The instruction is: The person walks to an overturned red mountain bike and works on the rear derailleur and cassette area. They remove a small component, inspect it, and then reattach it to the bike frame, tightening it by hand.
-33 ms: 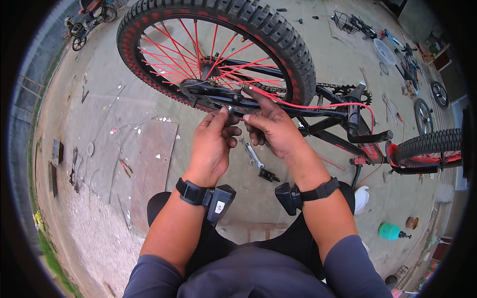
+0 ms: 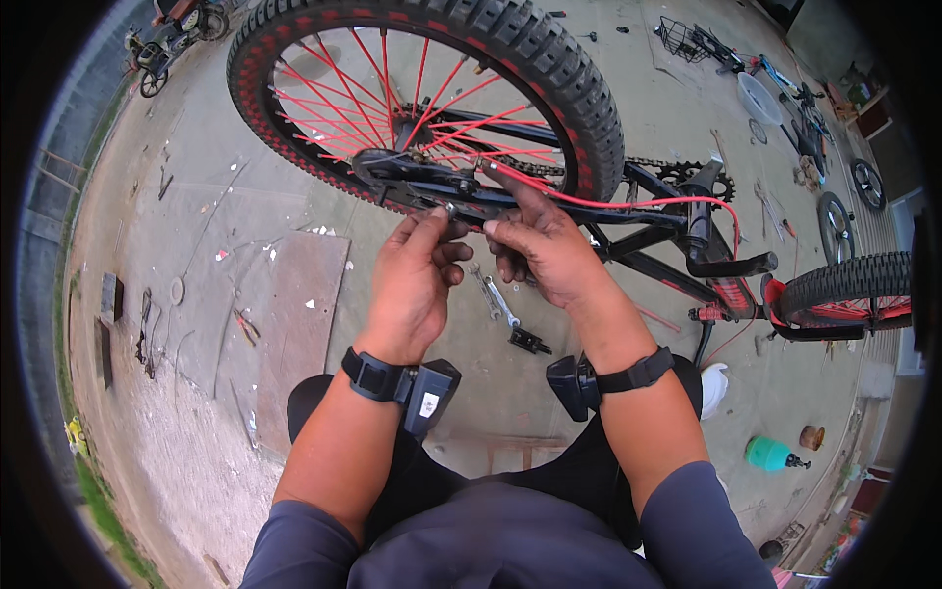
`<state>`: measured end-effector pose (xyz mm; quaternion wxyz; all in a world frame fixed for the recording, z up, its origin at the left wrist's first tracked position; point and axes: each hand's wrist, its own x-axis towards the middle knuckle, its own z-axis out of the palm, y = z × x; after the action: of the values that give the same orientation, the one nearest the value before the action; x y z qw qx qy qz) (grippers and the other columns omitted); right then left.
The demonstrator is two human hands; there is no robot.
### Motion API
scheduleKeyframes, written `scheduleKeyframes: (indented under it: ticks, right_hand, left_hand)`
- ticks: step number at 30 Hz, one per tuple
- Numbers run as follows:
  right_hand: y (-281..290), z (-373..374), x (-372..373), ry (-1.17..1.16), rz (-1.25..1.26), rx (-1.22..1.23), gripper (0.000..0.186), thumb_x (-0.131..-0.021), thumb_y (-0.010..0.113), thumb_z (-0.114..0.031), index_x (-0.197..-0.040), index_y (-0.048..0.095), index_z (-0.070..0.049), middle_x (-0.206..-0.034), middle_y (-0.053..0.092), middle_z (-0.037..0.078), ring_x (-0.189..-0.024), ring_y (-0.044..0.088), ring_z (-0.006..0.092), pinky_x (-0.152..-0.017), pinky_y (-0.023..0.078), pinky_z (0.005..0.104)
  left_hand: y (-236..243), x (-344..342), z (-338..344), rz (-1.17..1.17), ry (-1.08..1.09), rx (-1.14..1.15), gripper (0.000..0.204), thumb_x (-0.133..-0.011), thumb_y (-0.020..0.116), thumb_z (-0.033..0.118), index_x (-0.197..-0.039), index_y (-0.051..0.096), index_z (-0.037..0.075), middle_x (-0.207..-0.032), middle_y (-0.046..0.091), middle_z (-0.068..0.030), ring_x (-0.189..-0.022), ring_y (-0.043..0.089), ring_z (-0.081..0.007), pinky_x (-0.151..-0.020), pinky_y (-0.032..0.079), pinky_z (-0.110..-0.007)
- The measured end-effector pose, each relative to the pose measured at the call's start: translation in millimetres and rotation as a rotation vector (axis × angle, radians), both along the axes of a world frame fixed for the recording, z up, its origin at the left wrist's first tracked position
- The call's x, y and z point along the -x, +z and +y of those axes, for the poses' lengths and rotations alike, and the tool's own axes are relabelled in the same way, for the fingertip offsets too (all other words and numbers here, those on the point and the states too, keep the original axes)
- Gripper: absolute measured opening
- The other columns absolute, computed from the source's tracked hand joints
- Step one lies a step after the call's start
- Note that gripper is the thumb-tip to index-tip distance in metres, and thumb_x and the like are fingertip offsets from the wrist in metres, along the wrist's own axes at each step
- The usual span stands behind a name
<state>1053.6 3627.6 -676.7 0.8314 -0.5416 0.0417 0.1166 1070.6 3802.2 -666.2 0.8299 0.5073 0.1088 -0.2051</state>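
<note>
A black bicycle (image 2: 677, 245) lies upside down in front of me, its rear wheel (image 2: 549, 69) with red spokes and a knobby tyre raised at the top. My left hand (image 2: 412, 285) pinches a small silver fitting (image 2: 449, 208) on the black frame tube beside the wheel hub (image 2: 388, 167). My right hand (image 2: 545, 250) grips the same tube just to the right, with its forefinger stretched along a red cable (image 2: 628, 203). Both wrists wear black straps with small boxes. The second wheel (image 2: 854, 285) is at the right edge.
Two wrenches (image 2: 496, 294) and a small black part (image 2: 530, 341) lie on the concrete under my hands. A brown board (image 2: 304, 324) lies to the left, a green bottle (image 2: 770, 454) to the lower right. Loose wheels and bicycle parts (image 2: 834, 211) are at the upper right.
</note>
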Motion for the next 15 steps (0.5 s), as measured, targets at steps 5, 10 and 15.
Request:
scheduleKeyframes:
  ticks: [5, 10, 15]
  right_hand:
    - [4, -23, 24, 0.034, -0.034, 0.154, 0.049, -0.094, 0.067, -0.014, -0.141, 0.053, -0.007, -0.081, 0.058, -0.002, -0.061, 0.06, 0.009, -0.052, 0.04, 0.0222]
    - [-9, -55, 50, 0.294, 0.062, 0.266, 0.022, -0.095, 0.068, -0.019, -0.109, 0.066, -0.003, -0.082, 0.065, 0.0, -0.065, 0.065, 0.0095, -0.058, 0.045, 0.0227]
    - [-92, -46, 52, 0.395, 0.289, 0.615, 0.019, -0.097, 0.065, -0.02, -0.11, 0.066, -0.006, -0.082, 0.065, -0.001, -0.067, 0.065, 0.0087, -0.059, 0.047, 0.0242]
  left_hand:
    - [9, -3, 34, -0.113, 0.053, 0.041, 0.02, -0.097, 0.062, 0.01, -0.116, 0.059, 0.006, -0.103, 0.068, -0.0055, -0.085, 0.065, -0.0157, -0.065, 0.049, -0.025]
    - [18, -9, 72, -0.228, 0.139, 0.089, 0.021, -0.095, 0.063, 0.007, -0.115, 0.06, 0.004, -0.105, 0.07, -0.0083, -0.085, 0.067, -0.0166, -0.066, 0.05, -0.026]
    - [19, -10, 105, -0.241, 0.264, 0.036, 0.023, -0.097, 0.062, 0.012, -0.118, 0.06, 0.005, -0.11, 0.068, -0.0088, -0.087, 0.065, -0.0152, -0.068, 0.049, -0.026]
